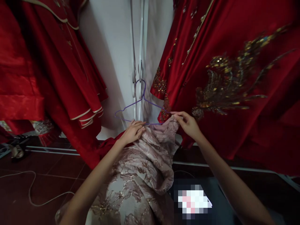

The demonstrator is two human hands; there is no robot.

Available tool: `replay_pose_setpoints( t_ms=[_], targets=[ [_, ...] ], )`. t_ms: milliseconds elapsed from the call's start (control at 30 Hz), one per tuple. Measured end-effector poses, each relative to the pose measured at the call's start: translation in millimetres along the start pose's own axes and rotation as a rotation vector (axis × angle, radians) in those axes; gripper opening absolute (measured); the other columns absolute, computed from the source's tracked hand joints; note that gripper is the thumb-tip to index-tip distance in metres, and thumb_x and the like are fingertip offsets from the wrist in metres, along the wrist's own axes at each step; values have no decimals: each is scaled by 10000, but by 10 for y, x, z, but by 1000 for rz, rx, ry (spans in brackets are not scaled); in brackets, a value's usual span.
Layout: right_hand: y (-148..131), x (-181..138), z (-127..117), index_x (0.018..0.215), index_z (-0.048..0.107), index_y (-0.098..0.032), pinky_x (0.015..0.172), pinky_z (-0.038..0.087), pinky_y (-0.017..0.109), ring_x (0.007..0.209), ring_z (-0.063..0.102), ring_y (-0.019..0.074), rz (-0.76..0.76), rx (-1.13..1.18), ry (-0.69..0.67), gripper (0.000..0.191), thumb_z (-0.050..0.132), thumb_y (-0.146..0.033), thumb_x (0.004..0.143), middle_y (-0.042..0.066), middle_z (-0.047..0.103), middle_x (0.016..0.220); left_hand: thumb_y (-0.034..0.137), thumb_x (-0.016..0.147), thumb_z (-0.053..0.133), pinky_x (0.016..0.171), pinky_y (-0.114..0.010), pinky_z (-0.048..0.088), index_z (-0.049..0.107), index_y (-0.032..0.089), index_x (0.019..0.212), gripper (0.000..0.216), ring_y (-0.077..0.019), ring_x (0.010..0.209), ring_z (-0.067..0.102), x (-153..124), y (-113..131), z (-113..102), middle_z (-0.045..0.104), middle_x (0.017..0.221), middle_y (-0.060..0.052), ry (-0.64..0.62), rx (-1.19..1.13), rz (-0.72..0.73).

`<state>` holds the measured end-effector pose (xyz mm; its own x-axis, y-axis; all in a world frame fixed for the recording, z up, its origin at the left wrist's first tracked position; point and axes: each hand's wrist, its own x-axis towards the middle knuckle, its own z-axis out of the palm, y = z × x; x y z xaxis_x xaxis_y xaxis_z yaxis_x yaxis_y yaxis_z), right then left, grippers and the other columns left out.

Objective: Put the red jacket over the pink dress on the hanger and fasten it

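Note:
A pale pink brocade garment point(142, 162) with gold pattern hangs down in front of me from a thin purple wire hanger point(140, 103). My left hand point(133, 132) lies on the garment's top edge with its fingers curled against the hanger's lower bar. My right hand point(186, 122) pinches the garment's upper right corner near the hanger's right end. The hanger's hook points up in front of a white wall point(112, 47).
Red satin gowns hang close on both sides: a cream-trimmed one at the left point(58, 72) and a gold-embroidered one at the right point(234, 78). A white cord point(32, 190) lies on the dark red floor. Metal rails run along the floor.

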<state>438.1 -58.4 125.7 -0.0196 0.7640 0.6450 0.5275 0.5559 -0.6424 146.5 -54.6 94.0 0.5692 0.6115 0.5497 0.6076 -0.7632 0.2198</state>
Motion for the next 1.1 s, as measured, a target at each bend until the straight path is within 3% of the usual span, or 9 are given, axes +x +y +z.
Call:
replay_pose_setpoints(
  t_ms=[133, 333, 533, 767, 900, 1100],
  targets=[
    [447, 73, -182, 906, 586, -207, 795, 484, 415, 935, 627, 259, 75, -230, 243, 249, 492, -424, 829, 117, 659, 1061, 318, 923, 351, 1115, -447, 181, 617, 209, 871, 292, -165, 1168, 464, -66, -29, 154, 566, 1246, -15, 3, -38, -22],
    [711, 27, -426, 903, 619, -216, 708, 478, 419, 762, 625, 290, 168, -429, 330, 335, 473, -504, 815, 106, 688, 869, 312, 923, 363, 1090, -410, 240, 618, 210, 911, 275, -167, 1121, 491, -185, -78, 114, 591, 1201, -26, 64, -115, -27],
    [599, 44, -360, 917, 612, -242, 754, 479, 413, 852, 621, 266, 44, -286, 329, 286, 464, -472, 836, 77, 676, 954, 337, 919, 373, 1016, -390, 309, 630, 207, 887, 289, -187, 1099, 490, -118, -35, 68, 610, 1174, -25, 37, -156, -21],
    [5, 253, -22, 870, 610, -227, 842, 425, 418, 919, 575, 247, -216, -412, 317, 196, 484, -376, 859, 81, 640, 930, 351, 921, 372, 959, -343, 348, 633, 206, 951, 300, -172, 1061, 525, 64, 211, 255, 639, 1118, -41, 78, -311, -24],
    [-94, 272, -23, 912, 586, -223, 770, 448, 391, 832, 604, 238, -172, -413, 336, 199, 455, -370, 878, 75, 652, 876, 363, 923, 363, 929, -347, 348, 640, 204, 946, 320, -180, 1029, 545, 38, 258, 281, 653, 1067, -53, 68, -271, -57],
    [122, 90, -378, 934, 586, -235, 675, 466, 338, 768, 631, 233, -39, -426, 328, 212, 480, -402, 857, 69, 671, 846, 357, 927, 355, 935, -361, 314, 629, 220, 931, 307, -175, 996, 553, -170, 61, 37, 661, 1054, -38, 28, -151, -96]
  ],
)
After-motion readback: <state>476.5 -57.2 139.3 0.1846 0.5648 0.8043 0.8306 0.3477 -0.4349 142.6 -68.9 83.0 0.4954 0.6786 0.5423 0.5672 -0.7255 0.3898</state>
